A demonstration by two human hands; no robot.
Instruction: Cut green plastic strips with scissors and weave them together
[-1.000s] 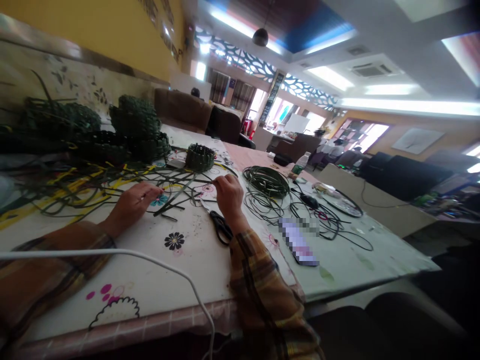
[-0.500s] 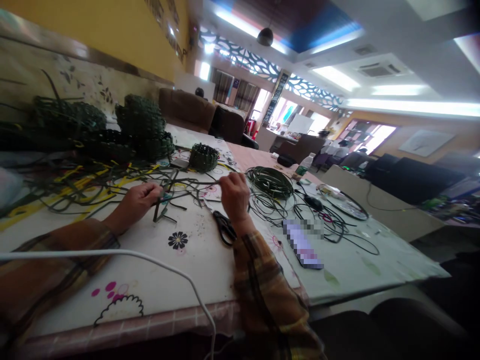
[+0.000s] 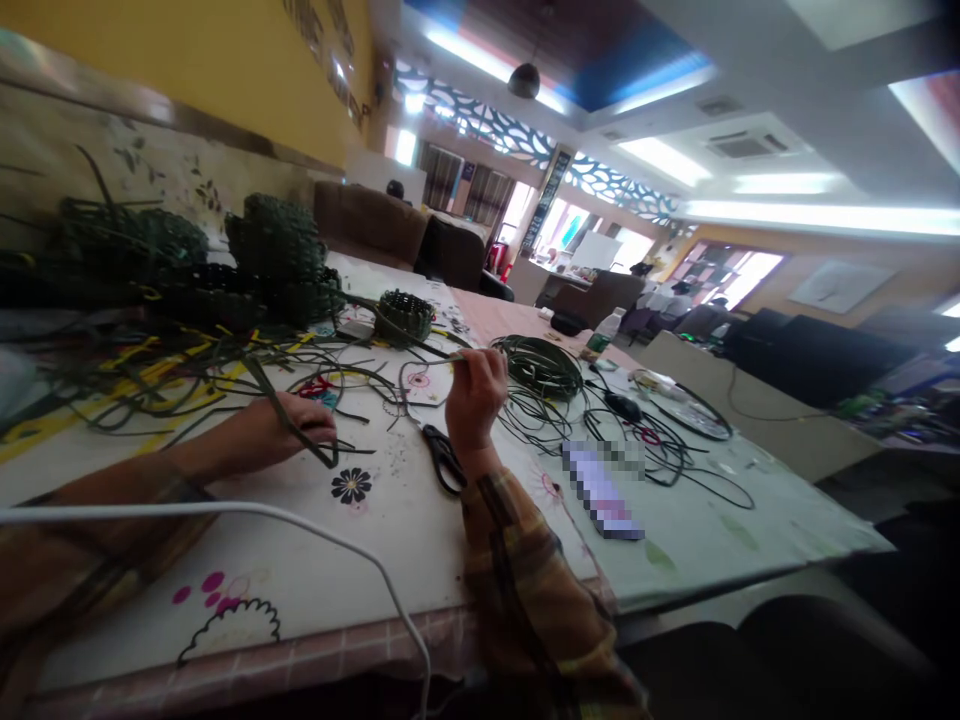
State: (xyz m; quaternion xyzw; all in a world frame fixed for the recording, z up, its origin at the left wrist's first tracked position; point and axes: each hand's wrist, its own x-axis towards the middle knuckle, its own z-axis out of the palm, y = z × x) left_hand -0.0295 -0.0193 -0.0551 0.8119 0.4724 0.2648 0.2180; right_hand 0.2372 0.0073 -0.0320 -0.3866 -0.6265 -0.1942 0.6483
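Note:
My right hand (image 3: 478,395) pinches the end of a dark green flat strip (image 3: 420,343), which runs up and left past a small woven green basket (image 3: 403,318). On the left, my left hand (image 3: 289,432) is closed low over the tabletop. A bent green strip (image 3: 304,437) crosses its fingers and folds back near the black printed flower; the fingertips are partly hidden. Black-handled scissors (image 3: 444,460) lie just below my right hand. Loose green strips (image 3: 217,385) spread behind my left hand, with yellow ones among them.
Larger woven green baskets (image 3: 276,250) stand at the back left. Coiled green strip (image 3: 536,365), a phone (image 3: 600,490), a bottle (image 3: 604,335) and a black mouse-like object (image 3: 622,405) are on the right. A white cable (image 3: 300,518) arcs across the foreground. People sit far off.
My left hand has moved slightly down, and the strip there now bends across its fingers. The strip in my right hand now slopes up leftwards instead of stretching across towards the left hand.

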